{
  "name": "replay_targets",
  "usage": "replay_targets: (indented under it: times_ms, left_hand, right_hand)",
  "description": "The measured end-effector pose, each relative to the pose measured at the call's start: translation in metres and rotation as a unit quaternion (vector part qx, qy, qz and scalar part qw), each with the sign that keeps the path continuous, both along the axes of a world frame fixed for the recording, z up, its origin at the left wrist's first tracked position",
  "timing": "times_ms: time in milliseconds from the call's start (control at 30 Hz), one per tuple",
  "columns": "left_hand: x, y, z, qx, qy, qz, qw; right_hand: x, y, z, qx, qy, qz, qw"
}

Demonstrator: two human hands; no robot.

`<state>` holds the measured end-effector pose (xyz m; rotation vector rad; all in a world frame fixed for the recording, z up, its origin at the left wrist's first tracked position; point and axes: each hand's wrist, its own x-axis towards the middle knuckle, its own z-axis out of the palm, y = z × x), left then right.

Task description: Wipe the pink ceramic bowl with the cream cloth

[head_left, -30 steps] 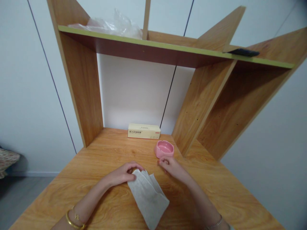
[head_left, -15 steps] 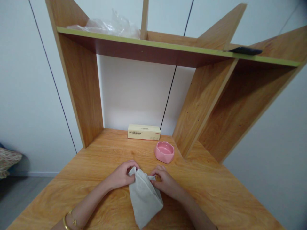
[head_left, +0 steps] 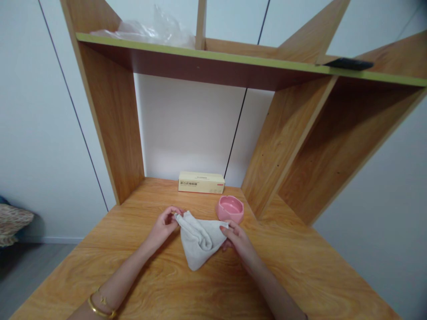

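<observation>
A light grey cloth [head_left: 200, 242] is stretched between my two hands, low over the wooden desk. My left hand [head_left: 167, 224] pinches its upper left corner, and my right hand [head_left: 236, 235] pinches its right corner with the thumb on top. Between them the cloth sags into loose folds, with a rolled fold in the middle and a rounded point hanging toward me. Just behind my right hand sits a pink faceted ashtray [head_left: 231, 210], its front left side close to the cloth's upper edge.
A cream box [head_left: 201, 182] with printed lettering stands at the back of the desk [head_left: 140, 284]. Upright wooden panels [head_left: 287, 146] rise at left and right. On the shelf [head_left: 227, 58] above lie a clear plastic bag [head_left: 153, 33] and a dark flat object [head_left: 350, 64].
Both hands have moved apart and slightly farther from me. The cloth, hanging narrow and long before, is now spread wider between them and lifted toward the ashtray.
</observation>
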<state>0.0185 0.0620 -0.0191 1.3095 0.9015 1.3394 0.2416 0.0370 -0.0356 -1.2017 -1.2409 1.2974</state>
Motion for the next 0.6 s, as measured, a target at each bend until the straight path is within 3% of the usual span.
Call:
replay_targets:
  times_ms: [233, 433, 600]
  left_hand:
    - [-0.001, 0.005, -0.015, -0.015, 0.039, -0.031, 0.999]
    - [-0.001, 0.008, -0.023, 0.031, 0.219, 0.104, 0.97]
    - [-0.005, 0.008, -0.026, 0.019, 0.298, 0.139, 0.944]
  right_hand:
    - [-0.001, 0.004, -0.009, 0.051, -0.05, -0.064, 0.995]
    - [0.007, 0.006, -0.011, 0.102, -0.112, -0.11, 0.982]
    - [0.007, 0.001, -0.003, 0.156, -0.194, -0.133, 0.959]
